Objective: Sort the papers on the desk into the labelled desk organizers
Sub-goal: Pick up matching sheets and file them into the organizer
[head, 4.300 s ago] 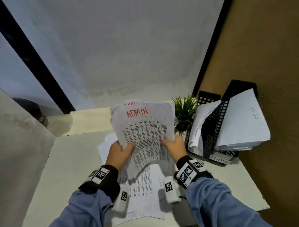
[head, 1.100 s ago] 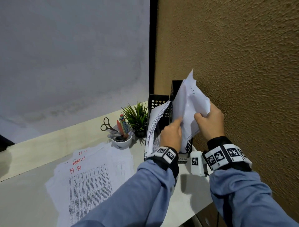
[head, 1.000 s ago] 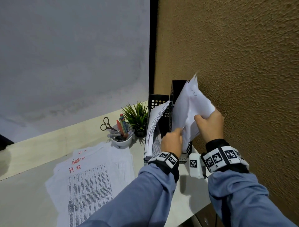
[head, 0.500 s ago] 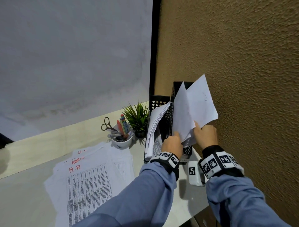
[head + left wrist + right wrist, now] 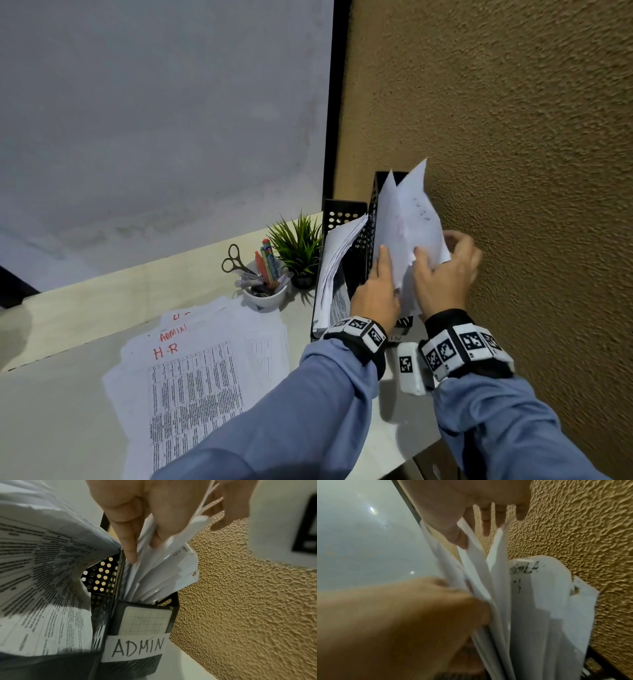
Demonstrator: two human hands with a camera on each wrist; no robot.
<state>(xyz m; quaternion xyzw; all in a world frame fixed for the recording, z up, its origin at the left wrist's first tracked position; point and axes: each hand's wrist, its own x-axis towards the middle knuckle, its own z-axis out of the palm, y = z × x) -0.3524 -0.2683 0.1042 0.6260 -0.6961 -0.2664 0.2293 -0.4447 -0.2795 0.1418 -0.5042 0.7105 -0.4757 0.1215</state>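
Note:
A black mesh organizer (image 5: 371,219) labelled ADMIN (image 5: 137,647) stands against the brown wall, with a fanned bundle of white admin papers (image 5: 407,219) upright in it. My left hand (image 5: 380,274) pinches the left sheets low down, its index finger (image 5: 130,545) pointing into the slot. My right hand (image 5: 442,253) holds the right sheets, thumb (image 5: 457,538) in front and fingers spread behind. A second black organizer (image 5: 342,212) to the left holds a printed stack (image 5: 335,260). The unsorted pile (image 5: 195,377), with H.R on top, lies on the desk.
The rough brown wall (image 5: 513,171) is right behind my right hand. A small green plant (image 5: 298,243) and a white cup (image 5: 265,298) with pens and scissors (image 5: 233,260) stand left of the organizers. The desk's front edge is near my right sleeve.
I carried the ADMIN sheets from above the desk pile to the right organizer. In the last second they sank into the slot, and both hands shifted along them.

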